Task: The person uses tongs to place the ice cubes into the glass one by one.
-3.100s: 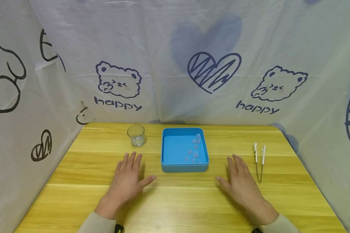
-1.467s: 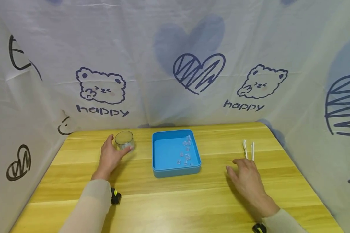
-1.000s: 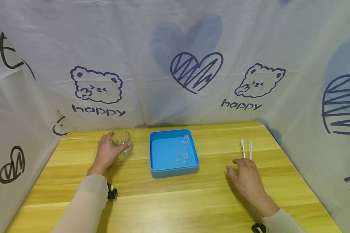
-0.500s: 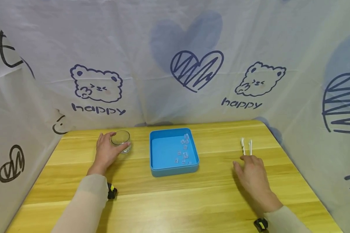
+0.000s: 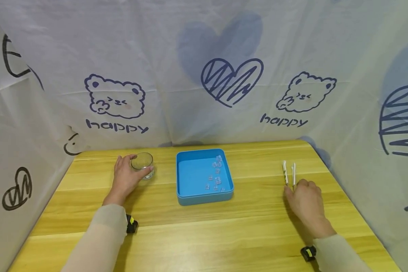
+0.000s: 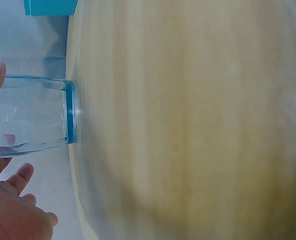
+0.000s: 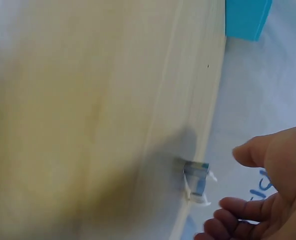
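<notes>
In the head view my left hand point(image 5: 124, 176) holds a clear drinking glass point(image 5: 142, 162) upright on the table, thumb on its near right side and fingers round the far left. The left wrist view shows the glass point(image 6: 35, 115) with its base on the wood. My right hand point(image 5: 307, 202) hovers at the near end of small tongs point(image 5: 294, 174) with white tips and metal arms, partly hidden by the hand. In the right wrist view the thumb and loosely bent fingers stand apart, with the tongs point(image 7: 196, 179) beyond them on the table.
Between the hands stands a shallow blue box point(image 5: 204, 199) with several small clear cubes point(image 5: 218, 181) along its right side. The wooden table point(image 5: 197, 234) ends at a printed cloth point(image 5: 187, 113) behind and at both sides.
My left hand has reached forward and taken hold of the glass. The right hand has moved right to the near end of the tongs. The box and cubes look unchanged.
</notes>
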Demonstrator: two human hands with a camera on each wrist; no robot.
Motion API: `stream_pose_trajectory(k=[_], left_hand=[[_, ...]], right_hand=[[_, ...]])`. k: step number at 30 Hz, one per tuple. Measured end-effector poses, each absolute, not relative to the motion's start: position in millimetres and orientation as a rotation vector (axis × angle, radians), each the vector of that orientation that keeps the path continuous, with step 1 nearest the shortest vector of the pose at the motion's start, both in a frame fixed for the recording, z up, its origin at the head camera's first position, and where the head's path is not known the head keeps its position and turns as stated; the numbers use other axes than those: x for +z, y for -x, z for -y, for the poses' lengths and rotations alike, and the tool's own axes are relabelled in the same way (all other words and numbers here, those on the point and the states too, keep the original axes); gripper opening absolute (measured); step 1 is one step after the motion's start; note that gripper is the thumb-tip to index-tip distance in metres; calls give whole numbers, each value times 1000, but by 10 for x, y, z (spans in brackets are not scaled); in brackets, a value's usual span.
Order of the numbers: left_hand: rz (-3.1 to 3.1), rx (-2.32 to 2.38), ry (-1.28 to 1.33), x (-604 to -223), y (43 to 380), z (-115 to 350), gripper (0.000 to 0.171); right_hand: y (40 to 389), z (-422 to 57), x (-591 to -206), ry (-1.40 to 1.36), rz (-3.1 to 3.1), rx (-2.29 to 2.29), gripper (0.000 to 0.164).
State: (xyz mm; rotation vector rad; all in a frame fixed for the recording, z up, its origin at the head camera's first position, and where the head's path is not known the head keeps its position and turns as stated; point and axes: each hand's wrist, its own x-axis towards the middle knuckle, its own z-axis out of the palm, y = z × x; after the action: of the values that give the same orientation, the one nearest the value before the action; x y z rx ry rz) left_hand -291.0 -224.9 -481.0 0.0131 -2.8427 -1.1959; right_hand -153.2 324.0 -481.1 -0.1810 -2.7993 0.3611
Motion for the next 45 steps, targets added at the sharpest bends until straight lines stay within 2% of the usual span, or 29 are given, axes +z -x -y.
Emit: stream_pose_trajectory(k=[8, 30, 45], left_hand=[[2841, -1195, -3, -4811, 2881, 2238, 98], [2835, -1253, 0, -4823, 2810, 2242, 100], [2829, -1261, 8, -4833, 2719, 2214, 100]], right_hand=[[1591, -3319, -4833, 256, 2907, 386, 53], [1756, -3357, -4813, 423, 3149, 510, 45], [1767, -3357, -4785, 400, 3161, 501, 43]])
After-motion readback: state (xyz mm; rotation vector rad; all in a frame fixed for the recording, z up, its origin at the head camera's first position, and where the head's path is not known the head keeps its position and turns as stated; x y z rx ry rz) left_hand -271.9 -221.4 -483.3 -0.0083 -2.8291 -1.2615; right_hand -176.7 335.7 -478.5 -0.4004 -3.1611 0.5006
